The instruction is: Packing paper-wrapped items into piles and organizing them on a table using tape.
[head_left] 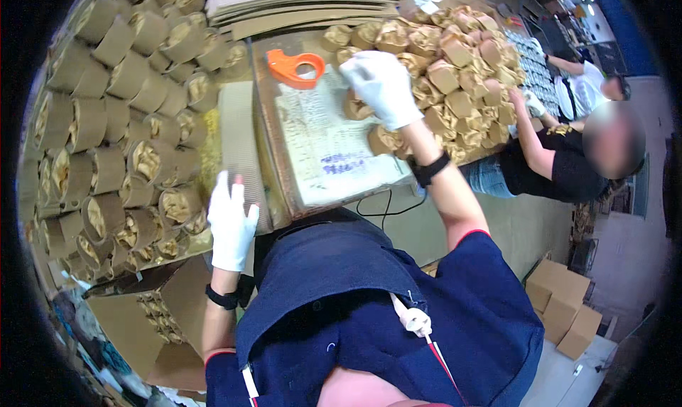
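My left hand [233,222], in a white glove, is open with fingers stretched and thumb apart. It lies at the near end of a long strip of corrugated cardboard [241,144]. My right hand [383,87], gloved too, is over the near left edge of a heap of brown paper-wrapped bundles [458,80]. Its fingers curl down and look closed; their tips and anything in them are hidden. One wrapped bundle [357,107] shows just beside and partly beneath that hand. An orange tape dispenser [295,69] sits to its left, on a board with a written sheet [327,137].
Many cardboard-ringed paper bundles [106,123] are stacked on the left. Flat cardboard sheets [305,2] lie at the back. An open carton [153,322] stands at lower left. Two people [568,151] are at the right, one reaching to the heap. Cardboard boxes [561,300] stand behind.
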Available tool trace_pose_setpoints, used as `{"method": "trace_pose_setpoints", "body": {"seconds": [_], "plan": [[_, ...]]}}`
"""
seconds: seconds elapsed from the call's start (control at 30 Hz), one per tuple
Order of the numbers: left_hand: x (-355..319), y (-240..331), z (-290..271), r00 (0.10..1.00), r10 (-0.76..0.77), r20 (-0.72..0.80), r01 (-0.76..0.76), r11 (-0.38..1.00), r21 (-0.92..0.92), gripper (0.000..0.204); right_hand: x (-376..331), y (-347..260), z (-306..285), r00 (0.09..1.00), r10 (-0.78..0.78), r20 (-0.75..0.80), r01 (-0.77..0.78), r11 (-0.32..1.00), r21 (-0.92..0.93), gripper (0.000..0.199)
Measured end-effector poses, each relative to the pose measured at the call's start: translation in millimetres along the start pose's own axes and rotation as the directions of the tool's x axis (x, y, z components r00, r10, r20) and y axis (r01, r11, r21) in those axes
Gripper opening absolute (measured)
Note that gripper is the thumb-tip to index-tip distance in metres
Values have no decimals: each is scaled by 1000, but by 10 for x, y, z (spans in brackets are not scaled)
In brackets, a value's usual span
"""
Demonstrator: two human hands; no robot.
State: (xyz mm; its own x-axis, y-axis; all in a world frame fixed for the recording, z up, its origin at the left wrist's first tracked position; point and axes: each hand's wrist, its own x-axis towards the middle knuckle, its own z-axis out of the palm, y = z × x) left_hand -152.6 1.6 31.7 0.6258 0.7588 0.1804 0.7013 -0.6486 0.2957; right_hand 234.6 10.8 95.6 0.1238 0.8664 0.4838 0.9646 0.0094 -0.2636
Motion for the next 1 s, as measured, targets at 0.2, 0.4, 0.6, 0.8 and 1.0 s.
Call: {"method": "trace_pose_setpoints", "body": {"seconds": [0.2,0.4,0.6,0.8,1.0], "plan": [[-53,87,380,906,-378,193,335,916,221,78,89,1498,-1213,932,321,-170,-355,903,-243,47],[-46,152,221,850,-481,213,460,876,143,74,459,2322,-1417,644,245,725,-360,933,5,77],[148,516,-129,864,-493,102,488,870,66,67,528,2420,-1373,660,191,727,-205,976,-70,61],[380,1389,305,847,-311,432,402,906,-135,68,178,1305,-1463,991,-2,136,27,984,-178,46],[-112,993,899,861,226,456,-87,948,-306,35,-555,271,-660,697,278,661,-708,414,572,60]]}}
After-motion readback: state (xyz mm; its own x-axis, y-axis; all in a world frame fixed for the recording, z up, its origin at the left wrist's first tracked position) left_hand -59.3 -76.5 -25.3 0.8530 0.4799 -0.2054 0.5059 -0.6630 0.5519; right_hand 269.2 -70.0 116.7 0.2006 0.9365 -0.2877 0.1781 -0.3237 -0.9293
